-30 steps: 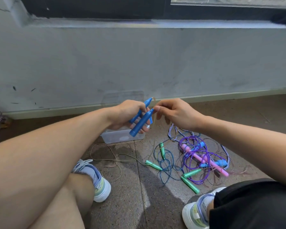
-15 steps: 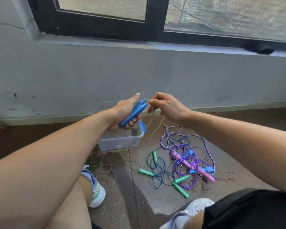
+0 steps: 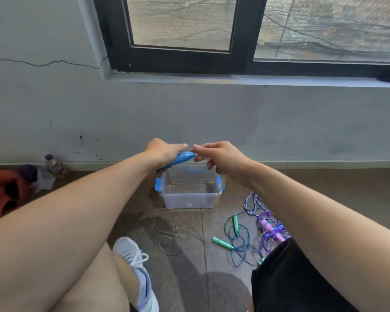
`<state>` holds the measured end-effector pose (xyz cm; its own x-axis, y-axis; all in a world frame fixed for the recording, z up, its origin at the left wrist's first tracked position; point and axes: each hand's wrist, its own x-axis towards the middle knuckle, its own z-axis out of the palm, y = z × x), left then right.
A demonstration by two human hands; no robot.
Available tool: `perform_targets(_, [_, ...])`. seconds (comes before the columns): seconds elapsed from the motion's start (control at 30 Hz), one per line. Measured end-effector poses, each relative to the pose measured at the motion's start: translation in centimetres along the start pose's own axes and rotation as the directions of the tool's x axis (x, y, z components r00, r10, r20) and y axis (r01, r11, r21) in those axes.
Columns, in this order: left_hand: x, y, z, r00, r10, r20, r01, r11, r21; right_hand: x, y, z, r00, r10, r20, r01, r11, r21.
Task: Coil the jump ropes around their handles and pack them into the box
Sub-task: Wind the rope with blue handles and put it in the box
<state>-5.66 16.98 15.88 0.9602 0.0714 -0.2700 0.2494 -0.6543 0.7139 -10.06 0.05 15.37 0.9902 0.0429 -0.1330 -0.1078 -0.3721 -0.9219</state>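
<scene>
**Blue handles held above the clear box**

A pair of blue handles (image 3: 181,159) is gripped in the left hand (image 3: 164,152), whose fingers are curled round them; the tapered tips are pointed toward the right hand (image 3: 221,158); the fingertips of the right hand are brought together at those tips, as in a pinch, but the rope itself is too thin and blurred there to be made out, so what is held cannot be told for certain. Both hands are raised in front of the grey wall (image 3: 279,122), just above the clear plastic box (image 3: 189,199), which is set on the floor (image 3: 189,278) with blue clips at its sides; nothing can be made out inside it.

A thin tan rope (image 3: 169,233) is seen lying in loose loops on the floor in front of the box. To the right of it, a tangle is laid out: green handles (image 3: 223,242) with a dark blue rope (image 3: 239,248), a pink handle (image 3: 271,228) wound about by a purple rope (image 3: 268,242), and a blue-and-white braided rope (image 3: 251,204) nearer the wall; part of the tangle is hidden behind black shorts (image 3: 286,278).

A grey sneaker (image 3: 135,266) is seen below the left arm; a bottle (image 3: 52,164) is stood by the wall at the far left, beside an orange-red object (image 3: 5,190); a black-framed window (image 3: 241,30) is set above the sill.
</scene>
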Motion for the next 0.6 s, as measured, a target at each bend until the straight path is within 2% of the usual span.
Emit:
perform_targets(0.07, [0.7, 0.0, -0.6, 0.996, 0.031, -0.089, -0.024, 0.996, 0.083, 0.2, -0.3, 0.9, 1.000, -0.021, -0.012, 0.021, 1.000, 0.008])
perform_targets(0.17, [1.7, -0.4, -0.4, 0.991, 0.080, -0.105, -0.068, 0.992, 0.107, 1.4, -0.2, 1.6, 0.995, -0.002, -0.097, 0.014, 0.992, 0.122])
perform_targets(0.3, [1.7, -1.1, 0.9, 0.923, 0.322, -0.208, -0.305, 0.946, 0.110, 2.8, 1.0, 0.7, 0.992, 0.055, -0.118, -0.028, 0.976, 0.216])
perform_targets(0.37, [1.7, -1.7, 2.0, 0.893, 0.383, -0.238, -0.370, 0.924, 0.096, 3.5, 2.0, 0.7, 0.987, 0.062, -0.151, -0.021, 0.966, 0.258])
perform_targets(0.4, [2.0, -2.0, 2.5, 0.891, 0.395, -0.224, -0.382, 0.919, 0.100, 3.9, 2.5, 0.9, 0.984, 0.068, -0.167, -0.019, 0.959, 0.283])
perform_targets(0.47, [2.8, -2.5, 3.5, 0.906, 0.408, -0.112, -0.388, 0.906, 0.169, 4.6, 3.3, 1.2, 0.976, 0.089, -0.198, -0.020, 0.944, 0.329])
perform_targets(0.53, [3.9, -2.5, 4.2, 0.881, 0.472, 0.040, -0.449, 0.803, 0.393, 5.5, 3.9, 1.0, 0.966, 0.109, -0.234, -0.015, 0.929, 0.371])
perform_targets(0.6, [5.0, -2.5, 4.8, 0.842, 0.535, 0.067, -0.481, 0.689, 0.542, 6.3, 4.4, 0.4, 0.963, 0.117, -0.243, -0.020, 0.930, 0.368])
